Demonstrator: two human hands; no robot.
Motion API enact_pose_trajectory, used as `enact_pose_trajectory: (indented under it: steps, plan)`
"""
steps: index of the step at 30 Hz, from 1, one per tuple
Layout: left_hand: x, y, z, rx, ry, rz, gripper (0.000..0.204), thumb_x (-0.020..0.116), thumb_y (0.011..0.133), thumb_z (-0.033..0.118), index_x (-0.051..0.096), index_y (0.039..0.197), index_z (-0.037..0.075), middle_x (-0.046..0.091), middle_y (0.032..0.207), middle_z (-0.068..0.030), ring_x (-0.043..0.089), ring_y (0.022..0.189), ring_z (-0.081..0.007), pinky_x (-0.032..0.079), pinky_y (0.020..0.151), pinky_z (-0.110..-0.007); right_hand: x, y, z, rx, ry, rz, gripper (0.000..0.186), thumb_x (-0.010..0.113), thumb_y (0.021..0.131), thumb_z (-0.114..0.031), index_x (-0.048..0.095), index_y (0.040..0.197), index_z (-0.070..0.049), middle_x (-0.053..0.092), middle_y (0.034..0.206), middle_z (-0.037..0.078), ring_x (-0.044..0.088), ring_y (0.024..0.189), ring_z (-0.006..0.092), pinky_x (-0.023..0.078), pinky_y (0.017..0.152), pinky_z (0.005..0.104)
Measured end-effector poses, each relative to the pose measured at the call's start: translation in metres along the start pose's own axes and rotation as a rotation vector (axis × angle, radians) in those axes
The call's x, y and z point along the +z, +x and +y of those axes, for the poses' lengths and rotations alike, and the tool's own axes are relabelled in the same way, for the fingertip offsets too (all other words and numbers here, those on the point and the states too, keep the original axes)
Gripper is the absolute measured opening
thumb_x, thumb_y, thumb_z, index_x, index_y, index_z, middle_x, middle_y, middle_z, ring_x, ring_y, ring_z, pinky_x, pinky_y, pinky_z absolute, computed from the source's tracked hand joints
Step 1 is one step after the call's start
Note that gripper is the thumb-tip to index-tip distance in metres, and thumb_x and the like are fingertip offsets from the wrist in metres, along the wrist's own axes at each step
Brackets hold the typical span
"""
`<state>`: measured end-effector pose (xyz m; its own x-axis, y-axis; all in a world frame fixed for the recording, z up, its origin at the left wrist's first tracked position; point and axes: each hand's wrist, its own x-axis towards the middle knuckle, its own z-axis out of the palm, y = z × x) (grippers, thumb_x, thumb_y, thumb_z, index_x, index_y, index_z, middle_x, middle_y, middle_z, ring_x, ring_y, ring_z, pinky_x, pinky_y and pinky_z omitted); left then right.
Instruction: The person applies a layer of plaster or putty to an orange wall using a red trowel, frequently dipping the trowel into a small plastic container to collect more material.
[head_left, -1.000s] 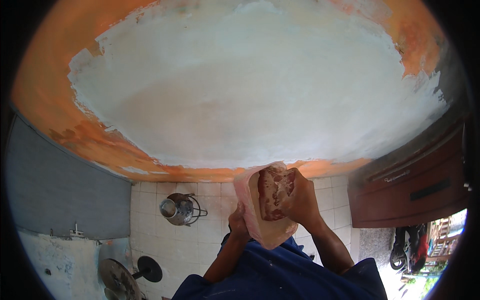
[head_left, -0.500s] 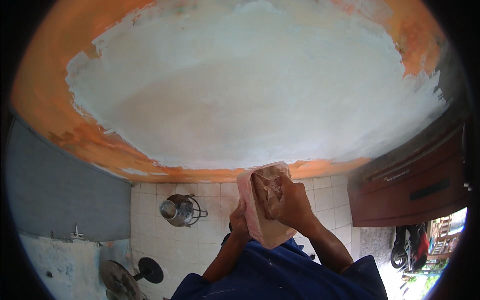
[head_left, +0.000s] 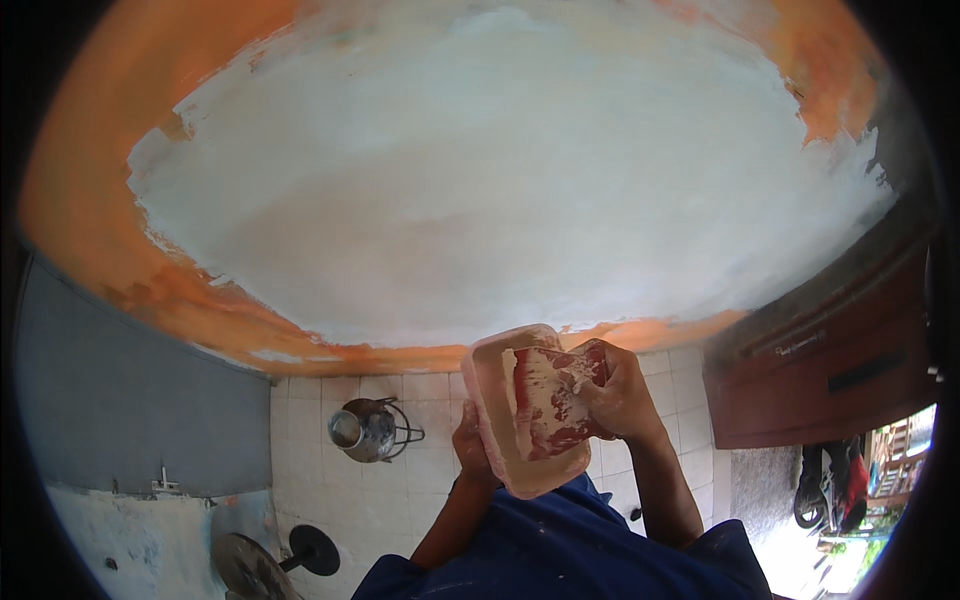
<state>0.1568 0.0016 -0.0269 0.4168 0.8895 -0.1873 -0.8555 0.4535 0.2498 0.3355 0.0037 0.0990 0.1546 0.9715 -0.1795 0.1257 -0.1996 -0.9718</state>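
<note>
Since a moment ago, my right hand has slid with the red tool toward the right edge of the pink tray, fingers gripped round it. My left hand clasps the tray's left edge from beneath, at chest height. Below on the tiled floor stands a metal kettle. Beyond rises the white-plastered wall with orange borders.

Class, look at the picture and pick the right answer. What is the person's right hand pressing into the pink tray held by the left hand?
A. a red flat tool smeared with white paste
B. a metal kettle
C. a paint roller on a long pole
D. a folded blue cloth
A: the right hand grips a red flat tool streaked with white paste, inside the pink tray that the left hand holds from below.
</note>
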Motion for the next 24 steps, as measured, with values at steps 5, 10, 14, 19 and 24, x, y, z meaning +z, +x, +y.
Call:
enact_pose_trajectory:
  steps: [5,10,14,19,24]
  plan:
    - [0.006,0.008,0.0,0.007,-0.059,-0.023,0.053,0.036,0.097,0.043,0.045,0.131,0.003,0.055,0.123,-0.0147,0.056,0.11,-0.0285,0.046,0.095,-0.042,-0.01,-0.002,0.007,-0.01,0.375,0.036,0.019,0.065,0.08,-0.004,0.057,0.096,0.004,0.064,0.084,0.006,0.06,0.07,0.0098,0.051,0.063,0.0242]
    - [0.009,0.027,-0.002,-0.058,-0.176,-0.133,0.051,0.039,0.096,0.045,0.048,0.129,0.007,0.055,0.123,-0.0141,0.056,0.109,-0.0307,0.047,0.093,-0.046,-0.014,0.002,0.017,-0.094,0.543,0.014,0.034,0.071,0.079,-0.004,0.055,0.108,0.004,0.064,0.095,0.009,0.062,0.084,0.0131,0.051,0.076,0.0273]
    - [0.034,0.031,-0.005,0.047,0.168,-0.082,0.051,0.039,0.096,0.046,0.048,0.13,0.009,0.054,0.126,-0.0147,0.053,0.114,-0.0334,0.044,0.096,-0.05,-0.021,0.007,0.009,-0.116,0.616,0.057,0.033,0.07,0.076,0.001,0.058,0.106,0.006,0.066,0.091,0.01,0.064,0.081,0.0151,0.052,0.075,0.0276]
    - [0.052,0.05,-0.006,-0.189,-0.137,-0.161,0.059,0.039,0.094,0.05,0.038,0.139,0.01,0.045,0.137,-0.0162,0.045,0.124,-0.0364,0.036,0.102,-0.056,-0.036,0.018,-0.013,-0.12,0.652,0.091,0.024,0.069,0.078,-0.004,0.064,0.099,0.007,0.067,0.085,0.009,0.063,0.071,0.0145,0.049,0.058,0.0264]
    - [0.092,0.058,-0.005,-0.186,-0.111,-0.251,0.058,0.03,0.097,0.048,0.036,0.139,0.008,0.046,0.134,-0.0156,0.046,0.123,-0.0347,0.038,0.102,-0.053,-0.043,0.04,-0.057,-0.231,0.711,0.198,0.022,0.066,0.082,-0.009,0.065,0.098,0.006,0.064,0.075,0.006,0.053,0.054,0.0114,0.038,0.044,0.0263]
